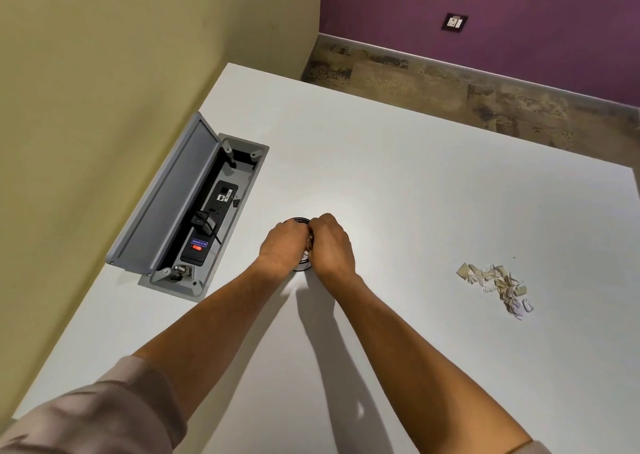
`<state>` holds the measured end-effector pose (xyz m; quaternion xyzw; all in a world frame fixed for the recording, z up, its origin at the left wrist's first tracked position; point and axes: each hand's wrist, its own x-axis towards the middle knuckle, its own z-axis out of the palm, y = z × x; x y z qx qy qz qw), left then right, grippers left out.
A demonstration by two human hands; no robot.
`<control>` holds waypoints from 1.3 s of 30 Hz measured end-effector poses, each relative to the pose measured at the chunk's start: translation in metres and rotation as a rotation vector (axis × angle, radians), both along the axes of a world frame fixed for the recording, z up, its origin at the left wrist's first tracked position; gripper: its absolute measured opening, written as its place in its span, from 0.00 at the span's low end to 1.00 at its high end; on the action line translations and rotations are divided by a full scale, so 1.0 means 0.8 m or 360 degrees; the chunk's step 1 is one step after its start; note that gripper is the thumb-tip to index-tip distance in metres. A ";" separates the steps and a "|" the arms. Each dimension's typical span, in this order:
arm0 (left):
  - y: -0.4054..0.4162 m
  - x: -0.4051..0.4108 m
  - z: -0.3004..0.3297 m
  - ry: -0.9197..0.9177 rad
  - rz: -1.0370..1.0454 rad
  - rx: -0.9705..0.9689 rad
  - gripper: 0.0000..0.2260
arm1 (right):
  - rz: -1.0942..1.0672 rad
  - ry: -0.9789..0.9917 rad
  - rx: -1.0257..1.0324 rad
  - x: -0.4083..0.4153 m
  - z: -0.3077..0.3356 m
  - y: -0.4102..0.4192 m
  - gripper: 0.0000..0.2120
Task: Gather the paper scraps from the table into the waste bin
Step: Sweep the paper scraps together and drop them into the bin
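Note:
A small round dark waste bin (302, 266) stands on the white table (398, 183), mostly hidden under my hands. My left hand (282, 245) and my right hand (330, 242) are pressed together right above its opening, backs up and fingers curled downward. A few brownish paper scraps show in the gap between them. A loose pile of torn paper scraps (497, 285) lies on the table well to the right of the bin, apart from both hands.
An open grey cable box (188, 211) with a black power strip is sunk into the table left of the bin, lid raised toward the yellow wall. The table's far edge meets wood-look floor and a purple wall.

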<state>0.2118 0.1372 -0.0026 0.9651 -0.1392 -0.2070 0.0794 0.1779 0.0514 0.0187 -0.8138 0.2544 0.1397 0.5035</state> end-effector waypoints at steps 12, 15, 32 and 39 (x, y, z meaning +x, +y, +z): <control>0.008 0.010 0.022 0.0068 0.0083 -0.0134 0.11 | 0.0282 -0.0245 -0.0472 -0.012 -0.013 -0.022 0.07; 0.014 0.013 0.034 0.0061 0.0058 -0.0107 0.14 | 0.0159 -0.0324 -0.0405 -0.019 -0.013 -0.029 0.07; -0.013 0.012 0.010 0.0351 -0.0167 0.0062 0.06 | -0.0153 -0.0110 0.0191 -0.036 -0.018 -0.033 0.17; -0.022 0.020 0.003 0.0486 -0.0139 0.0119 0.08 | -0.0174 -0.0185 0.0195 -0.036 -0.019 -0.030 0.11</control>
